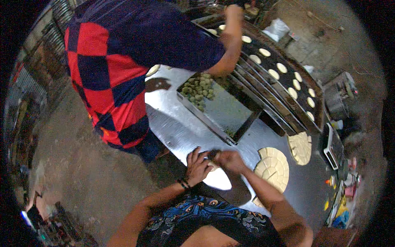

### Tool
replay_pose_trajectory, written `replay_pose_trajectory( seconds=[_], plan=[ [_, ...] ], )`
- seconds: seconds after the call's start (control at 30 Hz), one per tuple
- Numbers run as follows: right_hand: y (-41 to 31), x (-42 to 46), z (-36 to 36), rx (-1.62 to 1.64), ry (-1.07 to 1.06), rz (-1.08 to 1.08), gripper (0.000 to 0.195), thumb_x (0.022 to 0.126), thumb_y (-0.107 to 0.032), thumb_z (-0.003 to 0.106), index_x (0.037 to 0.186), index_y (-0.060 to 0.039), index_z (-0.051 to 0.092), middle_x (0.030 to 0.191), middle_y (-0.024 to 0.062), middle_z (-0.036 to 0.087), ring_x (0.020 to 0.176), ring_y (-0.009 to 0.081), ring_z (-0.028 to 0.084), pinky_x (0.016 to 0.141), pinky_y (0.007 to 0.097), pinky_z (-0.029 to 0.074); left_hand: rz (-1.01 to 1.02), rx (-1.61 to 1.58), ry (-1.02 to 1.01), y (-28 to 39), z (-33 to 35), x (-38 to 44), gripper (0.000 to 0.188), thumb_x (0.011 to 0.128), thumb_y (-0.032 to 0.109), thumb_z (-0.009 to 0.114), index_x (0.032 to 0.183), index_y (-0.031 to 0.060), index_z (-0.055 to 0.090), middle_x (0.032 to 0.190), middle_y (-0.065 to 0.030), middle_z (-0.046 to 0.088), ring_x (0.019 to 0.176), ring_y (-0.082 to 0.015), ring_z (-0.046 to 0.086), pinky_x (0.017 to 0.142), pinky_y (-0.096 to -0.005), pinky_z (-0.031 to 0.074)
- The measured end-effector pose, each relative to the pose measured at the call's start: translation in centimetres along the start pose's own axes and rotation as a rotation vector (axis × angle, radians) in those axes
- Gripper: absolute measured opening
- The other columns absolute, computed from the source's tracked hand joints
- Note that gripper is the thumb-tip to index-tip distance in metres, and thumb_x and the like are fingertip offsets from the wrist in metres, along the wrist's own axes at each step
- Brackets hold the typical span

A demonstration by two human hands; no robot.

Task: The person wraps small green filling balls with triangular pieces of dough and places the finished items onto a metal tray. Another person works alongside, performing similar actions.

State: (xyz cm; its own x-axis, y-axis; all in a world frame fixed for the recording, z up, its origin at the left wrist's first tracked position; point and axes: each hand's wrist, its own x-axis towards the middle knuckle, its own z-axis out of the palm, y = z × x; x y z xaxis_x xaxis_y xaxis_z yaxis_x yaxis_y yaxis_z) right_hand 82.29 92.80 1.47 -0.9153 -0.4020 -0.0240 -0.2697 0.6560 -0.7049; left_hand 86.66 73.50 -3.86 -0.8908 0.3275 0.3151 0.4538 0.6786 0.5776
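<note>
My left hand [197,168], with dark bands at the wrist, lies palm down near the front edge of the metal table [172,126], its fingers apart. Close beside it is my right hand [230,160], fingers curled and blurred; I cannot tell whether it grips the small dark patch at its fingertips. A small pale piece, apparently dough [213,166], shows between the hands, partly covered. To the right lies a round sheet of dough [273,168] scored into pieces, partly behind my right forearm. Another cut dough sheet [300,148] sits farther right.
A co-worker in a checked shirt [111,83] stands at the left, one arm [231,46] reaching over a tray of greenish balls [197,89]. Stacked dark baking trays [287,89] carry several pale dough rounds [281,68]. A white-rimmed container [330,148] stands at the right edge.
</note>
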Motion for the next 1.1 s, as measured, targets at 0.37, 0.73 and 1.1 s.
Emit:
replay_pose_trajectory(
  seconds=[0.37,0.73,1.1],
  plan=[
    [7.6,30.5,-3.4,-0.088,0.193,0.067,0.026,0.074,-0.015,0.069,0.097,-0.0022,0.066,0.105,0.018,0.064,0.094,0.0334,0.062,0.08,0.0393,0.049,-0.941,-1.994,0.276,0.0,-4.9,1.1,0.037,0.093,0.034,0.05,0.113,0.0031,0.05,0.11,-0.0182,0.059,0.097,-0.0294,0.06,0.085,-0.0386,0.049],
    [-6.5,2.9,0.5,0.047,0.341,-0.298,0.008,0.076,-0.009,0.067,0.079,-0.0021,0.065,0.084,0.0104,0.067,0.078,0.0201,0.064,0.074,0.033,0.049,-0.559,-1.529,0.05,0.9,-2.4,5.2,0.034,0.099,0.028,0.035,0.113,0.0021,0.053,0.104,-0.0086,0.061,0.096,-0.0195,0.057,0.084,-0.0342,0.045],
    [-6.4,-6.1,7.8,0.391,0.627,0.153,0.024,0.08,-0.01,0.066,0.102,-0.003,0.064,0.082,0.0053,0.067,0.071,0.0181,0.063,0.065,0.0296,0.052,-0.556,-1.168,-0.239,1.7,-2.3,-1.1,0.031,0.098,0.027,0.039,0.116,0.0033,0.049,0.102,-0.0083,0.056,0.086,-0.0186,0.058,0.075,-0.0343,0.051]
  ],
)
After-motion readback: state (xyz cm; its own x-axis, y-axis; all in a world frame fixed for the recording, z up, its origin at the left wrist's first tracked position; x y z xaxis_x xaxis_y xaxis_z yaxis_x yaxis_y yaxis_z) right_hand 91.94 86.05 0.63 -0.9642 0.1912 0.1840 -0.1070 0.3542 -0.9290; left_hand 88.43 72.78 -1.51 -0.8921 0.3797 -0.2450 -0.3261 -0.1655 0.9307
